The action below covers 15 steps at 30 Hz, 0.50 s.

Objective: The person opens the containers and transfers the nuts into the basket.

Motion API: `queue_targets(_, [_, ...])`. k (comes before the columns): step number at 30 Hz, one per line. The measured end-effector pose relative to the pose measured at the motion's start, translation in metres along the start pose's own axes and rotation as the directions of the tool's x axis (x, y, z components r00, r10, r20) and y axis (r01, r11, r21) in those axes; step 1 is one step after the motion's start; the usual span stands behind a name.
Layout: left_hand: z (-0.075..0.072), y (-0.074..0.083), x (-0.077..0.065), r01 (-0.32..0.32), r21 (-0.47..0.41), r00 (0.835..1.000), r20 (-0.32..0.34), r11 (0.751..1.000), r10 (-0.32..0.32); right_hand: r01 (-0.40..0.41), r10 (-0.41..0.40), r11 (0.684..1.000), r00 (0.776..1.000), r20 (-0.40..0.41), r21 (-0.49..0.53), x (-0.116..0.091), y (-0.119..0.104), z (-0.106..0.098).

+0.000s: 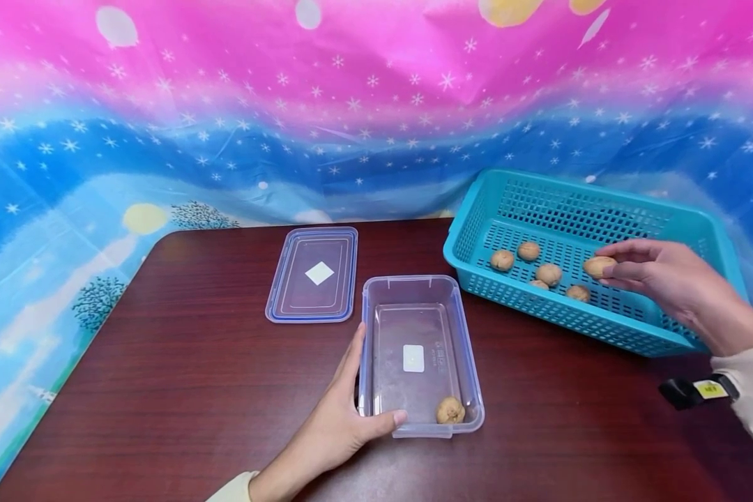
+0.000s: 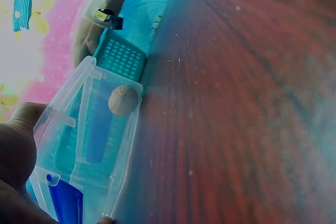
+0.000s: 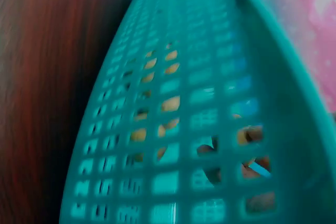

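My left hand (image 1: 332,418) holds a clear plastic storage box (image 1: 408,321) at its near left corner, with the thumb over the near rim and the fingers along the left side. One walnut (image 1: 450,411) lies in the box's near right corner; the left wrist view also shows this walnut (image 2: 124,100) through the clear wall. Over the teal basket (image 1: 539,303), my right hand (image 1: 671,282) pinches another walnut (image 1: 597,267) between thumb and fingers. Several more walnuts (image 1: 549,274) lie on the basket floor. In the right wrist view the basket wall (image 3: 184,93) mostly hides the hand.
A clear lid (image 1: 288,279) with a blue seal lies flat behind the box, to its left. The dark wooden table (image 1: 182,362) meets a patterned pink and blue curtain (image 1: 364,153) along its back edge. The basket's raised walls stand close to the box's far right corner.
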<state>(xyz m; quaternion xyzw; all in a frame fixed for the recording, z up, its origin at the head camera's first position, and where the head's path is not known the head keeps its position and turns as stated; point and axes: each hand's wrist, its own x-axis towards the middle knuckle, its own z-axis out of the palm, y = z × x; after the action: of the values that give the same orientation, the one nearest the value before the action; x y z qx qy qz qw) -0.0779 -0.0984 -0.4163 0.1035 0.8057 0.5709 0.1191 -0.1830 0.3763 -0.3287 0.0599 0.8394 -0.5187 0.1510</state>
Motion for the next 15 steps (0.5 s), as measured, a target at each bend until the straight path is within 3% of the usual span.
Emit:
queue_targets(6, [0.0004, 0.0002, -0.0001, 0.007, -0.005, 1.000, 0.000, 1.000, -0.007, -0.030, 0.032, 0.996, 0.999, 0.019, -0.082, 0.0031, 0.0002, -0.0010])
queue_targets(15, [0.0002, -0.0006, -0.0004, 0.016, -0.001, 1.000, -0.009, 1.000, -0.016, -0.050, 0.048, 0.970, 0.999, -0.016, -0.238, 0.0087, 0.0088, 0.0046])
